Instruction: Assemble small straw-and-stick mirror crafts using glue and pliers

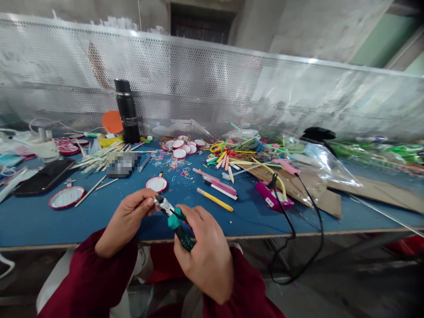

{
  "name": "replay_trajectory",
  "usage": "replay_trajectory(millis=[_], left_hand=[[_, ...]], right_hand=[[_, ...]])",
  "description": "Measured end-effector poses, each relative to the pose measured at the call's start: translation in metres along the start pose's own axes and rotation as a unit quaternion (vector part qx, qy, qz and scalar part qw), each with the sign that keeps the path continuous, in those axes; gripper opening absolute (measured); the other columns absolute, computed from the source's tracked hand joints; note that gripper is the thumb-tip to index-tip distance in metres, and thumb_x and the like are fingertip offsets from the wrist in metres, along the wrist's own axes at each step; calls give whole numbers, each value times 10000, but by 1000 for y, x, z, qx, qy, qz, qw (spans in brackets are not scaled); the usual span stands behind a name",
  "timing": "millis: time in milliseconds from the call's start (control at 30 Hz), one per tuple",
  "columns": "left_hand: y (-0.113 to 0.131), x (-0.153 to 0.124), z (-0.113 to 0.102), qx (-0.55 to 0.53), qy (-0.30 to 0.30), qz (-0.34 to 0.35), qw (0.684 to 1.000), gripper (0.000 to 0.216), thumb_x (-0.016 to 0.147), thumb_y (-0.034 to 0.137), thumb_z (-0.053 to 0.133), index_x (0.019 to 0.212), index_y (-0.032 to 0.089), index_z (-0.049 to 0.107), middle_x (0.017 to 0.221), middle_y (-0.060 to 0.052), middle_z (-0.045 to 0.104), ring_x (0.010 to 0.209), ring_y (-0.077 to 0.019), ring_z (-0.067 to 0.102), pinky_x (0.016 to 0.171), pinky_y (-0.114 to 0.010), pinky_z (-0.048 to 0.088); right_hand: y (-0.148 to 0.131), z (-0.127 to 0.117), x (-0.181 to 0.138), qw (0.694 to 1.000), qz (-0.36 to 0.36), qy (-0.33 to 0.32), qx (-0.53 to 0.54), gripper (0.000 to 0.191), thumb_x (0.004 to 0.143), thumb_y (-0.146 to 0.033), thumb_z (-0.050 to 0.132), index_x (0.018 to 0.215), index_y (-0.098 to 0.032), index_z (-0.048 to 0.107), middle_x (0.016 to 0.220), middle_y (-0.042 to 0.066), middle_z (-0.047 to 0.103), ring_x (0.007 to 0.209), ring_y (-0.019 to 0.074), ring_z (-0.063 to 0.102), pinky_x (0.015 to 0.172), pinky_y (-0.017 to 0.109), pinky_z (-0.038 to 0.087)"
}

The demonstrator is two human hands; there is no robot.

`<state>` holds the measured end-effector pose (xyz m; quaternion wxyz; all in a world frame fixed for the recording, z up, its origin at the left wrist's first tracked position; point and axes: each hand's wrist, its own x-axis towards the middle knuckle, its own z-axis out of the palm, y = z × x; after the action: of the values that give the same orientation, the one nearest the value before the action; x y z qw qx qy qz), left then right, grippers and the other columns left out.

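My right hand (203, 254) is wrapped round the green and black handles of a pair of side cutters (174, 219), whose metal jaws point up and left. My left hand (127, 218) pinches something very small right at the jaws; I cannot make out what it is. Both hands hover over the near edge of the blue table (248, 212). Both arms wear dark red sleeves. A small round red-rimmed mirror (156, 184) lies just beyond the left hand.
Yellow and pink sticks (215, 199) lie ahead. A pink device (273, 195) with a black cable sits right. A black bottle (127, 110), more round mirrors (180, 148), a phone (43, 176), wooden sticks and cardboard (318, 194) crowd the table. A perforated metal screen (212, 88) stands behind.
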<state>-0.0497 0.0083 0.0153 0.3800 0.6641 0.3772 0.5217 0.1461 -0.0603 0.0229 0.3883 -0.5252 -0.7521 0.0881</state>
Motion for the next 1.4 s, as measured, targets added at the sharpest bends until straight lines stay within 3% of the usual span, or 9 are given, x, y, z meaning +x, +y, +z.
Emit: replay_trajectory(millis=[367, 467, 633, 900, 1400], left_hand=[[-5, -3, -2, -12, -5, -28, 1000, 274, 929, 429, 604, 846, 186, 700, 753, -19, 632, 654, -123, 495, 615, -229, 416], [-6, -2, -1, -45, -2, -37, 998, 213, 923, 395, 625, 878, 200, 697, 759, -15, 627, 680, -128, 504, 633, -231, 414], [-3, 1, 1, -93, 40, 10, 995, 113, 900, 299, 666, 837, 213, 702, 868, -20, 602, 737, -129, 482, 641, -235, 379], [1, 2, 1, -99, 45, 21, 994, 45, 869, 252, 708, 832, 228, 697, 886, -3, 595, 841, -141, 527, 774, -237, 406], [-10, 2, -4, -89, 21, 46, 995, 26, 864, 239, 719, 848, 240, 739, 917, -13, 636, 889, -149, 562, 812, -240, 429]], right_hand=[[2, -2, 3, 1000, -21, 0, -13, 386, 839, -216, 567, 1221, -191, 616, 952, 89, 637, 877, 240, 619, 773, 366, 536], [4, 0, 2, 1000, -7, 16, 18, 357, 830, -189, 557, 1185, -190, 596, 996, 84, 652, 926, 235, 630, 833, 369, 548], [2, 2, -2, 998, -7, 59, 9, 558, 795, -144, 527, 1349, -177, 474, 1256, 119, 591, 1201, 284, 542, 1020, 465, 498], [-8, 11, -6, 999, 11, 29, -7, 636, 779, -153, 578, 1404, -179, 465, 1234, 126, 567, 1144, 303, 527, 1006, 525, 484], [-6, 7, -5, 1000, 6, 19, -5, 566, 816, -178, 574, 1378, -177, 501, 1221, 121, 577, 1141, 298, 525, 999, 515, 479]])
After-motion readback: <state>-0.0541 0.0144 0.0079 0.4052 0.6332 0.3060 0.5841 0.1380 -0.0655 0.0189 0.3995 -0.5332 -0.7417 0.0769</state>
